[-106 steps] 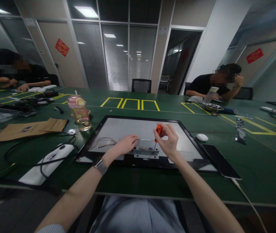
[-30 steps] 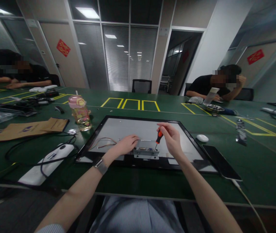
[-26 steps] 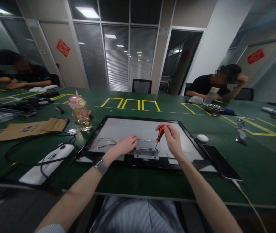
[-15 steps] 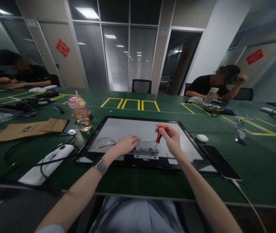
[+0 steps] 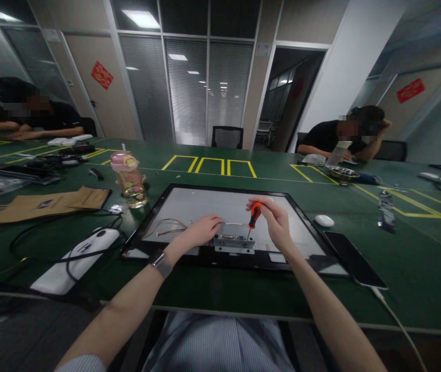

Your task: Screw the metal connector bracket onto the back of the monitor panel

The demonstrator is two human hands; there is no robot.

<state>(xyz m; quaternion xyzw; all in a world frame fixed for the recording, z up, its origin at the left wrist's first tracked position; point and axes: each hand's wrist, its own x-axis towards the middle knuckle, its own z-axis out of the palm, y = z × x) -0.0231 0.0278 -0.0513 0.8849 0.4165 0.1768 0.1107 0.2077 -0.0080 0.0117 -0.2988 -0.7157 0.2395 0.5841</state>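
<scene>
In the head view, a flat display panel (image 5: pixel 199 204) with a black frame lies back-up on the table before me. At its near edge sits a metal bracket (image 5: pixel 236 249) with connector ports along it. My right hand (image 5: pixel 276 219) is closed around the handle of an orange-and-black screwdriver (image 5: pixel 255 214). The shaft points down, its tip at the bracket's right end. My left hand (image 5: pixel 206 228) is closed at the bracket's left end, with its fingertips partly hidden. Thin coloured wires (image 5: pixel 169 223) lie on the panel left of that hand.
A pink-lidded bottle (image 5: pixel 129 181), brown paper envelope (image 5: pixel 49 204) and white power strip (image 5: pixel 75 261) with black cables are at left. At right lie a phone (image 5: pixel 354 258) on a cable, a white case (image 5: pixel 324 220) and a metal bowl (image 5: pixel 343 174). Several people sit across the table.
The right fingers have shifted slightly on the screwdriver, showing more of its handle. The left hand and the bracket keep their places; the view has moved a little.
</scene>
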